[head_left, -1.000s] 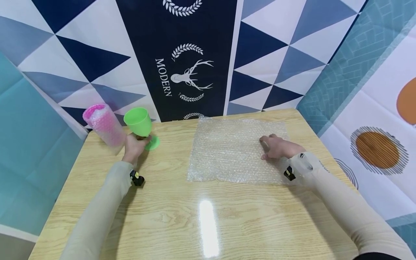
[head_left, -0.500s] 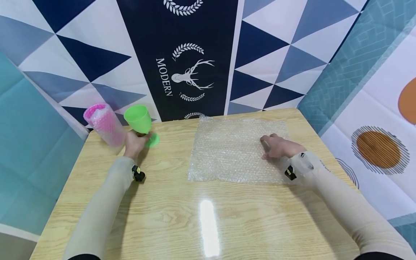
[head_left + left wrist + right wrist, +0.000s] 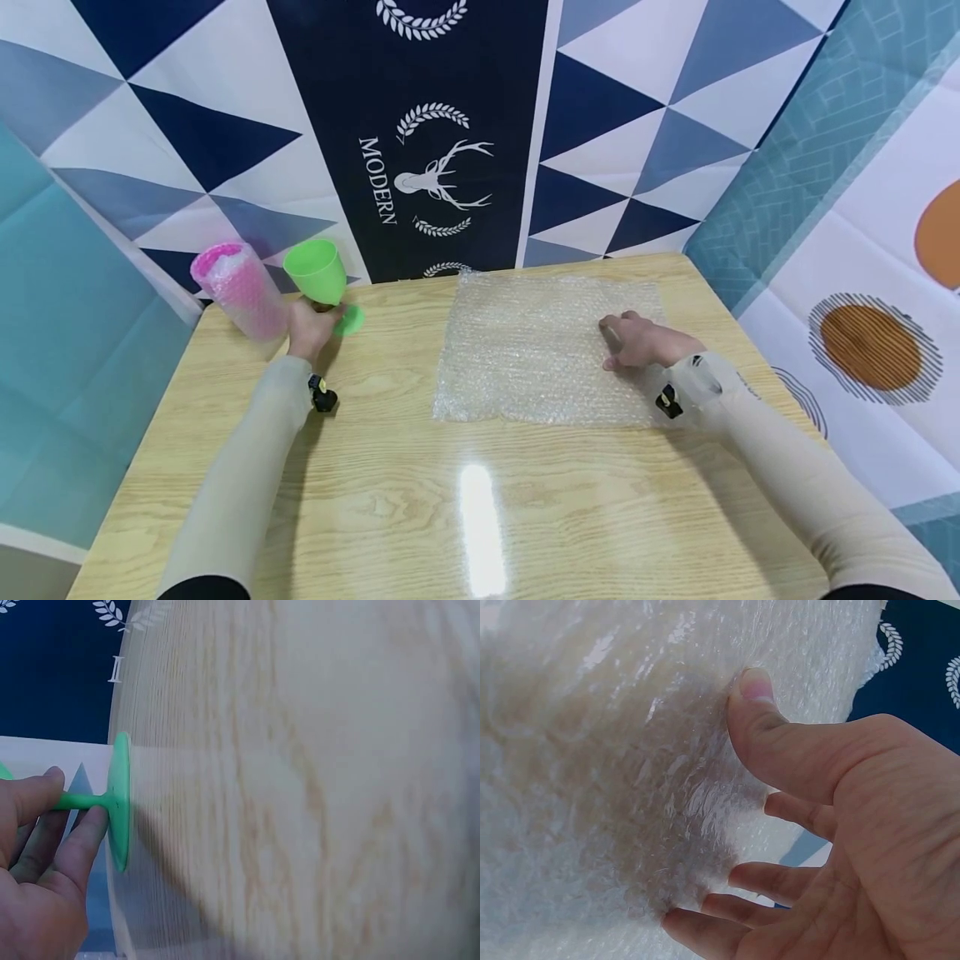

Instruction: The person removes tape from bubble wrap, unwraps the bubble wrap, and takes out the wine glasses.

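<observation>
Cloth printed with blue triangles hung behind a wood-grain table. Far left, by the back edge: pink roll in clear bubble film, standing. Just beside it, the left hand held the green cup by the stem, thumb on one side, fingers on the other, a narrow pinch close above the foot. Bowl faced up. Whether the foot met the table or hung slightly over it, I couldn't settle from the wrist view. Left arm was stretched nearly straight, pale sleeve running up from the near edge.

Middle to right: bubble sheet lay spread toward the back. Right hand was on its right part, grip wide, thumb well apart from loosely bent fingers, tips against the film, nothing pinched. Right arm slanted inward, long reach.

Step in hand, as I judged it: cup secured on one side, sheet steadied on the other. Next move seemed to call for a firm stem pinch, the cup carried level and clear of the roll toward the sheet, the right hand keeping the film flat.
</observation>
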A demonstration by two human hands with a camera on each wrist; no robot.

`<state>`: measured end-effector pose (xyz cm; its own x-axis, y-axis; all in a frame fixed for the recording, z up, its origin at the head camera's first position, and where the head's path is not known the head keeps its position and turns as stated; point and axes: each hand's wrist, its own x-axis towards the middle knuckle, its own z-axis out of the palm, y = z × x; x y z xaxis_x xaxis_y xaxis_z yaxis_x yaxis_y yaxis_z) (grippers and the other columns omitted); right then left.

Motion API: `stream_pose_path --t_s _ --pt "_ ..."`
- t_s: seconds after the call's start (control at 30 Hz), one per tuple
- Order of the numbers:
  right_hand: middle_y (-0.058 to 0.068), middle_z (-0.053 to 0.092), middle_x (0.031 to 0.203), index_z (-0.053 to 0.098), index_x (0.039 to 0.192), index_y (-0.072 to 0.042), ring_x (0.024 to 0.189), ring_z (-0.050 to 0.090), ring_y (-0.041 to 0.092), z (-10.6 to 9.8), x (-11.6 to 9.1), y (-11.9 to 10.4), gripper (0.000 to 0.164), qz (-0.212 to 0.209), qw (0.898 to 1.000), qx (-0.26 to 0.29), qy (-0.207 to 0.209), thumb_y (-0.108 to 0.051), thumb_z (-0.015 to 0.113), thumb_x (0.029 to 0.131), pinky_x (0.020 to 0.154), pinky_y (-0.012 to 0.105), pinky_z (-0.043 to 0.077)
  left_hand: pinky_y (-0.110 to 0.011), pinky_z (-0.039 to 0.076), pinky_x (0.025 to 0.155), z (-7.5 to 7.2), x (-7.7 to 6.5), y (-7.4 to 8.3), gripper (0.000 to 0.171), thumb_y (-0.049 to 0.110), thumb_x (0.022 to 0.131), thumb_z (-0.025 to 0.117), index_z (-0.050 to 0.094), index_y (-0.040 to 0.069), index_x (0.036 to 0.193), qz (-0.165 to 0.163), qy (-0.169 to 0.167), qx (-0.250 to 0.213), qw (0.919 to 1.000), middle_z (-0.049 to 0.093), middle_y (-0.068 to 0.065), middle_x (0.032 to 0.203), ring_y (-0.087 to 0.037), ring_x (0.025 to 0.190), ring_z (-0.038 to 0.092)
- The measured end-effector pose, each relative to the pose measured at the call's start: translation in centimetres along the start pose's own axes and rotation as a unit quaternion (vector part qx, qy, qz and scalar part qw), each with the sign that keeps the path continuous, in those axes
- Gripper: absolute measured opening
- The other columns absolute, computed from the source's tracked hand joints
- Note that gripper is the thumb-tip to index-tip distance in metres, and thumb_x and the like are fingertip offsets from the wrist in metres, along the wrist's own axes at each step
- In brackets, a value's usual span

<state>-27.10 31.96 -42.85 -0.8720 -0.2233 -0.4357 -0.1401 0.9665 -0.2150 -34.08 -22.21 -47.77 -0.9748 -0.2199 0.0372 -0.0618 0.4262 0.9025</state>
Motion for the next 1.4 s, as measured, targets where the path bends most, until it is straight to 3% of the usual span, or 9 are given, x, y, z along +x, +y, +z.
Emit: stream_pose_path --t_s 0.57,0.93,1.17,1.4 --pt "0.039 0.029 0.155 0.031 0.158 -0.001 0.14 0.039 0.056 0.2 0.2 0.2 0.079 0.002 1.0 0.006 0.0 -0.03 0.072 0.097 0.11 0.071 0.04 -0.049 0.049 0.113 0.2 0.8 0.0 0.043 0.008 0.091 0.076 0.062 -0.008 0.128 0.014 0.029 0.029 0.9991 0.065 -0.028 0.13 -0.04 0.122 0.061" --pt "0.042 0.028 0.154 0.031 0.157 0.001 0.139 0.039 0.058 0.1 0.1 0.0 0.079 -0.008 1.0 -0.006 0.005 -0.029 0.072 0.097 0.11 0.072 0.039 -0.049 0.051 0.11 0.3 1.2 -0.3 0.04 0.006 0.091 0.075 0.062 -0.009 0.126 0.027 0.03 0.014 0.9991 0.066 -0.03 0.126 -0.04 0.117 0.062" --pt "0.04 0.031 0.153 0.033 0.157 0.0 0.138 0.041 0.057 -0.1 0.1 0.0 0.078 -0.004 1.0 -0.012 0.011 -0.029 0.073 0.097 0.109 0.072 0.041 -0.048 0.051 0.11 0.2 1.3 -0.2 0.04 0.007 0.092 0.075 0.06 -0.01 0.125 0.005 0.024 0.01 0.9997 0.064 -0.028 0.126 -0.035 0.117 0.06" --pt "0.042 0.027 0.155 0.032 0.157 0.0 0.139 0.037 0.06 0.2 0.1 0.1 0.079 -0.001 1.0 -0.001 0.007 -0.029 0.073 0.097 0.111 0.073 0.038 -0.045 0.049 0.113 0.1 1.2 0.1 0.042 0.007 0.093 0.073 0.058 -0.009 0.129 0.006 0.021 0.009 0.9997 0.062 -0.027 0.129 -0.033 0.119 0.058"
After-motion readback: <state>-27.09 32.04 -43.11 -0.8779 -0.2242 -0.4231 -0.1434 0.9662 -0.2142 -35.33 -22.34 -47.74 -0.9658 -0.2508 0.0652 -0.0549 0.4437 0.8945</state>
